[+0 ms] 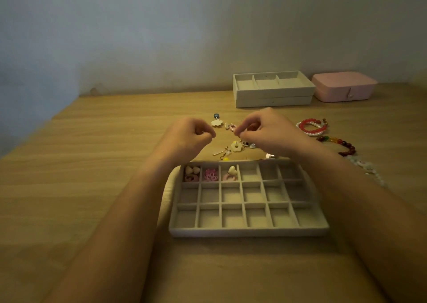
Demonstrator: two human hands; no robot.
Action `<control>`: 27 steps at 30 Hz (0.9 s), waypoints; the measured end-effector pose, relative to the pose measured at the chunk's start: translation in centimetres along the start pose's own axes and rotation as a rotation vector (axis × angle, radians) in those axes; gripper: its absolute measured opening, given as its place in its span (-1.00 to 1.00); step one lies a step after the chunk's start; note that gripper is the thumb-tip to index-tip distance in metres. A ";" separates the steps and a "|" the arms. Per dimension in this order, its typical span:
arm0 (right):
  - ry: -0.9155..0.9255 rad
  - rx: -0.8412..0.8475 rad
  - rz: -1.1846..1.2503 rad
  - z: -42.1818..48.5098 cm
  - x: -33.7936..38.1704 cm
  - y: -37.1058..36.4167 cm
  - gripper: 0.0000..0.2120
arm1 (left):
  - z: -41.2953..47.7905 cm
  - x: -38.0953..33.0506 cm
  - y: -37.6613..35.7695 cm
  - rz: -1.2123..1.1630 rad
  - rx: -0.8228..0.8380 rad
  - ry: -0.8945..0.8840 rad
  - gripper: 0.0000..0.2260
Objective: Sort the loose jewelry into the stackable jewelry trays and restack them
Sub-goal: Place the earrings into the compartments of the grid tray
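Just beyond the tray [249,232], toward the counter [111,145] far edge, the right hand [268,133] fingers pinch a pink earring [233,128]; the left hand [194,135] pinches a tiny piece.

This looks like a room in a home, most likely a bedroom or dressing corner: a wood-grain tabletop [104,164] runs up to a plain, pale wall [161,36] scuffed along its foot, all in dim indoor light. Personal trinkets show it: a pink jewelry case [344,86] and stacked grey trays [272,90] well beyond the fingers [249,130], beaded bracelets [309,120] to their right, loose earrings [236,146] just below them, and a compartment tray [247,232] nearer the person.
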State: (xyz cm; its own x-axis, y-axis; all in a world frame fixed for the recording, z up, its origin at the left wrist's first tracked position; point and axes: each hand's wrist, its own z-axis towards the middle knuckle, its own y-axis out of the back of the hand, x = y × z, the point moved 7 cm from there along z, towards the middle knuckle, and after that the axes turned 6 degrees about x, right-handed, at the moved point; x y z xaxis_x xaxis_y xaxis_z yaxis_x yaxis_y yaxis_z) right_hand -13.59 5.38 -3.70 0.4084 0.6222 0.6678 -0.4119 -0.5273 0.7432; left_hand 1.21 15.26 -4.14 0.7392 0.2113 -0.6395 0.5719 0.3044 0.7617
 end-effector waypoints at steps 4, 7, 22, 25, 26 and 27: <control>-0.075 -0.054 -0.003 2.5 -1.1 1.6 -0.86 | 2.4 0.6 0.5 0.010 0.018 0.090 -0.86; -0.112 -0.035 -0.117 4.7 -1.8 1.6 -0.80 | 4.3 0.4 0.5 0.010 0.050 0.111 -0.86; -0.188 0.056 -0.387 10.0 -3.3 -1.2 -0.80 | 7.2 0.5 0.3 -0.133 -0.047 0.061 -0.86; -0.189 0.079 -0.324 10.2 -3.4 -1.3 -0.81 | 7.1 0.6 0.2 -0.152 -0.048 0.042 -0.87; -0.182 0.080 -0.308 10.2 -3.4 -1.2 -0.83 | 7.0 0.6 0.1 -0.157 -0.046 0.038 -0.88; -0.169 0.077 -0.289 10.2 -3.2 -1.2 -0.85 | 6.9 0.7 0.1 -0.162 -0.045 0.034 -0.88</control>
State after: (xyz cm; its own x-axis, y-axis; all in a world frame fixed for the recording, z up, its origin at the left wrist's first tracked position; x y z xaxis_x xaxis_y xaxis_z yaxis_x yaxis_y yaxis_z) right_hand -6.15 -1.89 -6.30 0.6314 0.6510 0.4214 -0.1991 -0.3892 0.8994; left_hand 4.22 9.07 -3.76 0.6255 0.1876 -0.7573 0.6657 0.3779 0.6434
